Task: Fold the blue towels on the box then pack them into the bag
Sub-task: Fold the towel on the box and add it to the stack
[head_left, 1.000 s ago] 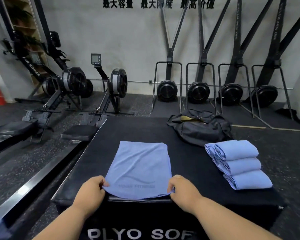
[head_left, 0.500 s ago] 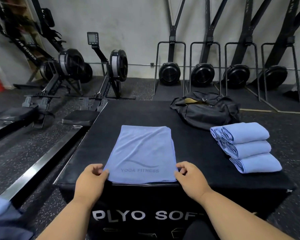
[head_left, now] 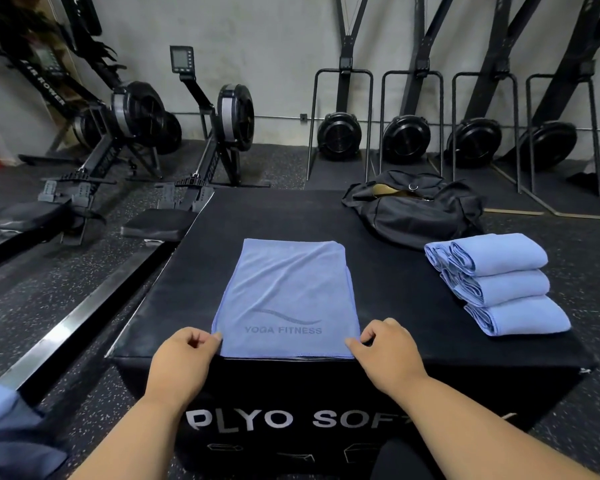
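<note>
Blue towel (head_left: 284,299) lying half-folded on the box (head_left: 395,278); left hand (head_left: 184,362) and right hand (head_left: 387,355) are pinching its near corners. Next: folding them away toward the far edge.

Two bare forearms enter from the lower edge, without sleeves, watch or rings. The left hand (head_left: 182,363) and right hand (head_left: 387,356) are ungloved, fingers curled. Dark trousers (head_left: 400,460) show between the arms.

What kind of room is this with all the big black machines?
Most likely a gym: rowing machines stand on the rubber floor, ski trainers line the wall, and the towel reads YOGA FITNESS on a plyo box.
</note>
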`<state>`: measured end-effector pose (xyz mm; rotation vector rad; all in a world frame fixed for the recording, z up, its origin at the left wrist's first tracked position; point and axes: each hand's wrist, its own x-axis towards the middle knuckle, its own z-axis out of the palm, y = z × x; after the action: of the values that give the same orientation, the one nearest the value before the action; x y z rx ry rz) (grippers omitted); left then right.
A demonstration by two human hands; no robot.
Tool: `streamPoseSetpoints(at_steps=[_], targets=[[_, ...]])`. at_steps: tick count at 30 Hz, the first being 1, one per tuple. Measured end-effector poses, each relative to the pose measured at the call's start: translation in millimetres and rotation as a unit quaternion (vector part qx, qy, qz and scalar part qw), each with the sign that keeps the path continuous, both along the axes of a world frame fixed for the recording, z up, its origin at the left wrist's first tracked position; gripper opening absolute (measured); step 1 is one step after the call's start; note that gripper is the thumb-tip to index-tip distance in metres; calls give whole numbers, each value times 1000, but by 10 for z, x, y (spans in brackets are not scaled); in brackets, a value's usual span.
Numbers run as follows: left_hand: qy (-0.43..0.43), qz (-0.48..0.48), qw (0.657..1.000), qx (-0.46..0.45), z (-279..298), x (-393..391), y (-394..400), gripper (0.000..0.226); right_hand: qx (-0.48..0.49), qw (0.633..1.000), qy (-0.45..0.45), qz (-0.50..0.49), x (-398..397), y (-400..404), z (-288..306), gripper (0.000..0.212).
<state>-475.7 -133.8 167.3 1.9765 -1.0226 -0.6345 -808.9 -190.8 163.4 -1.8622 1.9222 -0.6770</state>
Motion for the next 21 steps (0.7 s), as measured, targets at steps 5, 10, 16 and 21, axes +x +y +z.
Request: streamPoseSetpoints(at_steps=[5,10,16,21], targets=[[4,-20,1000,-17,-39,30,13,30,5,1000,-25,0,-25,14,21,27],[37,-8,998,-58,7,-13,-3,29,3,991,-127,-45,-68,46,122,28],[58,-18,998,-34,-55,-55,-1,30,33,990,-128,-44,-85,68,107,24],[51,-3,998,-43,-34,-47,-7,30,32,993,-109,-34,-74,83,84,24]])
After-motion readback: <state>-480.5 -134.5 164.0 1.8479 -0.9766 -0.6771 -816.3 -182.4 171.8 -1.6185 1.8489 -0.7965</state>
